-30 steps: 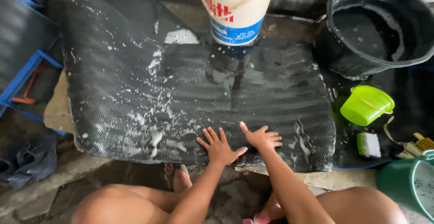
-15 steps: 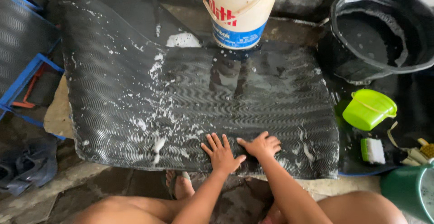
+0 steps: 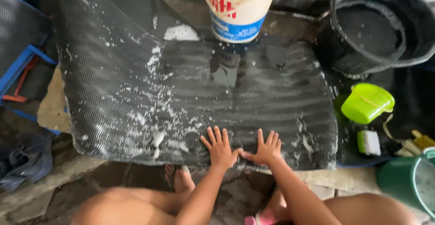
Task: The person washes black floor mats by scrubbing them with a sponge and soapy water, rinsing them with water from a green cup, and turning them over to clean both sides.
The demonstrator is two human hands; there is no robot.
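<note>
A large black ribbed rubber mat (image 3: 136, 84) lies flat on the ground, wet and flecked with white soap foam. My left hand (image 3: 220, 147) and my right hand (image 3: 266, 148) press palm-down side by side on the mat's near edge, fingers spread, thumbs almost touching. Neither hand holds anything. A cream plastic bucket with a blue band (image 3: 238, 7) stands on the mat's far edge.
A big black tub (image 3: 385, 30) sits at the far right. A lime-green scoop (image 3: 366, 102), a white scrub brush (image 3: 369, 142) and a green bucket (image 3: 408, 179) are right of the mat. A blue frame (image 3: 22, 61) stands left. My knees and a foot (image 3: 181, 179) are below.
Both hands have slid along the mat's near edge and drawn closer together, thumbs now nearly meeting. The view has shifted slightly; the mat stays put.
</note>
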